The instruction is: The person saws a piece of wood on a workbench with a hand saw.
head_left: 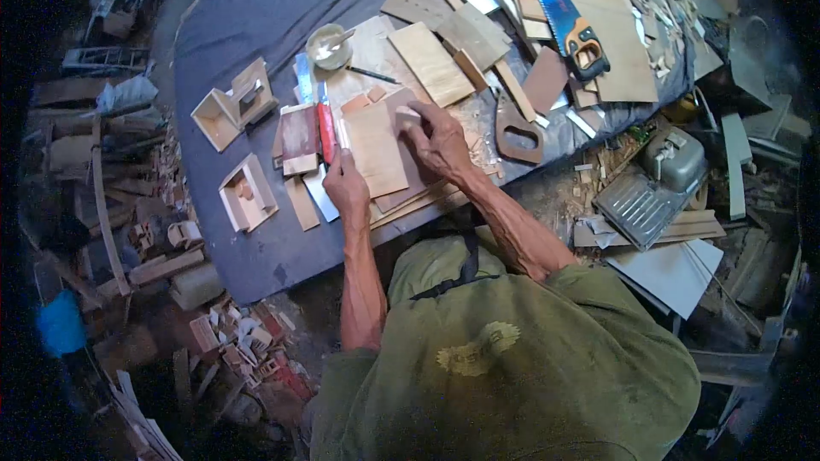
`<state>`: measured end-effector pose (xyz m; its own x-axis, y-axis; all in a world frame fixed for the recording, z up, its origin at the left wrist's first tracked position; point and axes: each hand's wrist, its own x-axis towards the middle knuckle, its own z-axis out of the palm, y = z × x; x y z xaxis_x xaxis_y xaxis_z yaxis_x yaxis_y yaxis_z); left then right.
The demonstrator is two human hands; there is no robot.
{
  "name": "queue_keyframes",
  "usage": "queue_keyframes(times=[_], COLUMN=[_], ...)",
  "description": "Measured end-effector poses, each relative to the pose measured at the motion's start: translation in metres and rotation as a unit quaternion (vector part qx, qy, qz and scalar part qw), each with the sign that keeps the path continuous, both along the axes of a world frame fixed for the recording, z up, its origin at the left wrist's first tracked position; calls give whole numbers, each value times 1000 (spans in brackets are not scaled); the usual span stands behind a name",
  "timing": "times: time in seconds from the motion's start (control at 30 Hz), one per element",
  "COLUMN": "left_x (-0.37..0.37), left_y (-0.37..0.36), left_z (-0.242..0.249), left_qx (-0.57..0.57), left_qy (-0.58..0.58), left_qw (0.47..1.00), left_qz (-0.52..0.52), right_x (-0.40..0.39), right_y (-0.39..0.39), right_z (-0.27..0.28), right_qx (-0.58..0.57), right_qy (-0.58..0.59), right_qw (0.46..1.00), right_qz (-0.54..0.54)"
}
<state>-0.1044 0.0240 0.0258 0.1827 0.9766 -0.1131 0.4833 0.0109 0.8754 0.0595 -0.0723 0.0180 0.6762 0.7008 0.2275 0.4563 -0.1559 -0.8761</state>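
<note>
My left hand is closed, its fingers and thumb pinching a small pale wood strip that stands up from them. Beside it, a flat light plywood piece lies on a darker brown board. Over that brown board my right hand is bent, fingertips drawn together; what they hold, if anything, is too small to make out. Just left of the strip are a red-handled tool and a reddish-brown wood block.
Small open wooden boxes stand on the left of the dark-covered table. A bowl with a stick sits farther back. A blue handsaw, another saw handle and loose boards lie right. Wood scraps litter the floor.
</note>
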Motion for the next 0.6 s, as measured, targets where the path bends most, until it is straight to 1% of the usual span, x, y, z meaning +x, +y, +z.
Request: queue_keyframes(times=[0.13, 0.17, 0.27, 0.3, 0.4, 0.47, 0.53, 0.6], left_x=[-3, -4, -4, -4, -5, -6, -1, 1], left_y=[4, 6, 8, 8, 9, 8, 2, -1], left_z=[-8, -15, -17, -15, -19, -14, 4, 8], left_qx=[-16, -14, -27, -27, -10, -12, -14, -10], left_qy=[-35, -36, -58, -59, -32, 0, 8, 5], left_qw=[999, 999, 998, 998, 999, 1000, 1000, 1000], left_qz=[1, 4, -6, -11, -16, -20, -20, -23], right_x=[17, 20, 21, 24, 49, 74, 98, 124], right_y=[3, 4, 2, -2, -21, -48, -78, -93], right_z=[-9, -11, -6, 0, -11, -15, -4, -20], right_qx=[-30, -56, -16, -18, 49, -1, -50, -130], right_qy=[-39, -55, -112, -104, -107, -12, 11, -44], right_qw=[998, 996, 992, 992, 983, 978, 971, 950], right_qz=[-40, -30, -58, -65, -143, -209, -233, -280])
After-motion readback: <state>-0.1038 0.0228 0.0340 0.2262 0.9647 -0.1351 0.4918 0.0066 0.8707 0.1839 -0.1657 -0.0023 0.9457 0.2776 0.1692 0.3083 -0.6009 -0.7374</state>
